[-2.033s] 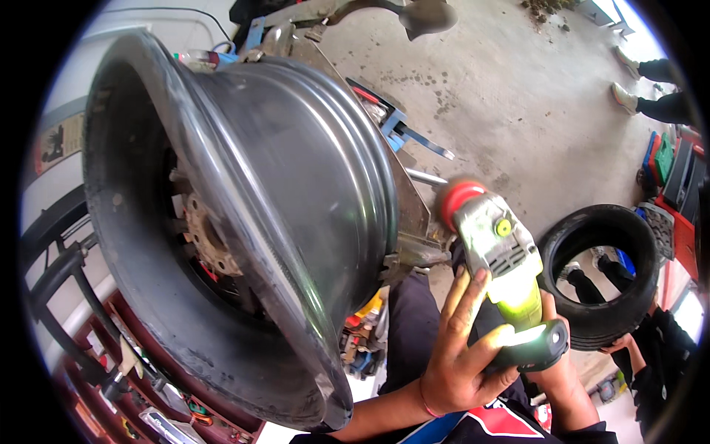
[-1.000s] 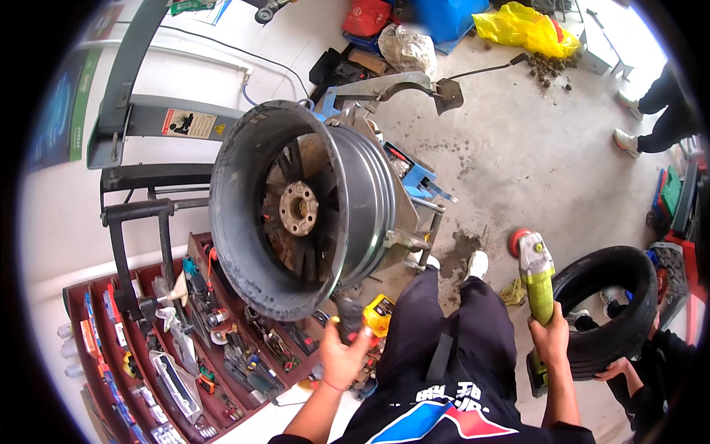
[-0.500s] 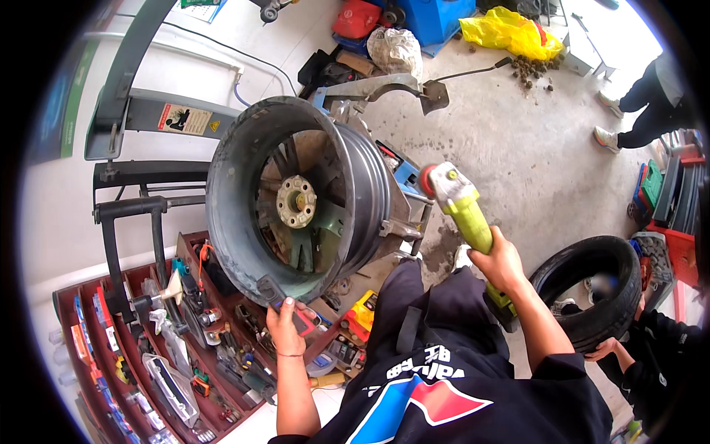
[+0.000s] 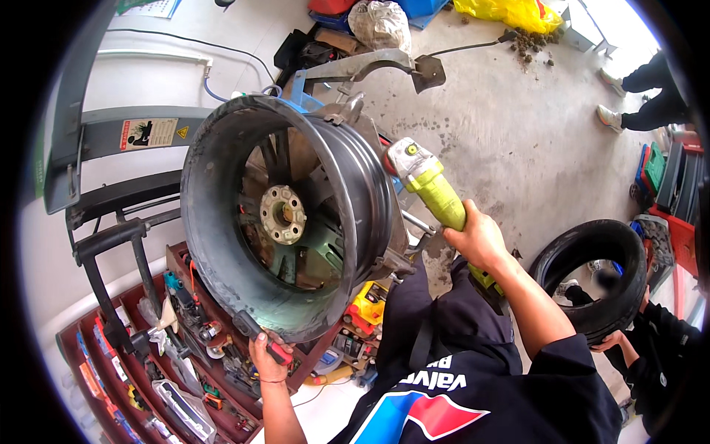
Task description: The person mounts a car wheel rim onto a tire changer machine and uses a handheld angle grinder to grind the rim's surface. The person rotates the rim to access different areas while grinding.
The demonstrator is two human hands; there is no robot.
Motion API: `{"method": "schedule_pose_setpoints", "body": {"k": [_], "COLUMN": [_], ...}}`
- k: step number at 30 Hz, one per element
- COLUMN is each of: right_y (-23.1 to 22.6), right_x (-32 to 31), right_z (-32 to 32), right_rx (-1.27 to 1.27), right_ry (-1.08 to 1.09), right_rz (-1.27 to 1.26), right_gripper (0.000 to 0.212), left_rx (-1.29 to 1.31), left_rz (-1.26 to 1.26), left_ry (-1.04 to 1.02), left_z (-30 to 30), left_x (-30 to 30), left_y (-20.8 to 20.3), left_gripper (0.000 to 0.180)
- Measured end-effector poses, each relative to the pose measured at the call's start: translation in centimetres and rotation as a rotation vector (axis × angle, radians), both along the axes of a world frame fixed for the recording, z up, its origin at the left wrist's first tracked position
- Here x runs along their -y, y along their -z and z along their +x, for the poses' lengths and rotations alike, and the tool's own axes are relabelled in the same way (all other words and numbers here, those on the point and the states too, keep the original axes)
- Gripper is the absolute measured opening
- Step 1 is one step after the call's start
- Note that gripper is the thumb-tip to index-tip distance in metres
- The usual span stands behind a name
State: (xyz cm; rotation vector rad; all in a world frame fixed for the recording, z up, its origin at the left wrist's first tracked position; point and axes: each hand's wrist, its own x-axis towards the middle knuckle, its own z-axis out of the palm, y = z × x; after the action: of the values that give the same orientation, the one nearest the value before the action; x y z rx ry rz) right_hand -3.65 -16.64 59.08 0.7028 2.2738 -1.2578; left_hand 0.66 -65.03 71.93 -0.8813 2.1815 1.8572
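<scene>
A dark grey wheel rim (image 4: 211,214) sits on its side, gripped by the metal clamps of a tyre machine (image 4: 396,263), with its open barrel facing left toward me. Down inside it are the spokes and a pale bolt-hole hub (image 4: 283,214). My right hand (image 4: 479,235) is wrapped round a yellow-green angle grinder (image 4: 438,198), whose reddish disc end is close to the rim's right side. Below the rim's front lip, my left hand (image 4: 268,359) holds a slim black-and-red work light (image 4: 250,325). Bright greenish light falls on the lower inner wall.
A red tool rack (image 4: 92,355) full of tools stands at lower left. At right another person's hand (image 4: 608,340) holds a black tyre (image 4: 547,274); further back stands someone in dark trousers (image 4: 651,92). A yellow bag (image 4: 510,13) lies on the floor.
The grinder has moved left, nearer the rim. My left hand and the work light have shifted down and left. The whole view has shifted slightly.
</scene>
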Motion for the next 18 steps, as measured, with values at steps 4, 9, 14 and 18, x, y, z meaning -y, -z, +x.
{"method": "schedule_pose_setpoints", "body": {"k": [4, 9, 14, 18], "right_y": [0.6, 0.7, 0.0, -0.5], "right_x": [1.0, 1.5, 1.8, 2.0], "right_z": [-1.1, -1.9, -1.9, -1.6], "right_rx": [0.029, 0.046, 0.060, 0.069], "right_ry": [-0.019, -0.025, -0.045, -0.055], "right_rz": [0.050, 0.023, 0.051, 0.090], "right_gripper": [0.052, 0.053, 0.054, 0.055], "left_rx": [0.029, 0.023, 0.035, 0.043], "left_rz": [-0.043, -0.082, -0.116, -0.168], "left_ry": [0.027, 0.059, 0.100, 0.127], "left_z": [-1.2, -2.3, -4.0, -5.5], "left_x": [1.9, 4.6, 6.9, 8.4], "left_y": [-0.3, -0.4, -0.6, -1.0], "left_gripper": [0.034, 0.036, 0.038, 0.040]}}
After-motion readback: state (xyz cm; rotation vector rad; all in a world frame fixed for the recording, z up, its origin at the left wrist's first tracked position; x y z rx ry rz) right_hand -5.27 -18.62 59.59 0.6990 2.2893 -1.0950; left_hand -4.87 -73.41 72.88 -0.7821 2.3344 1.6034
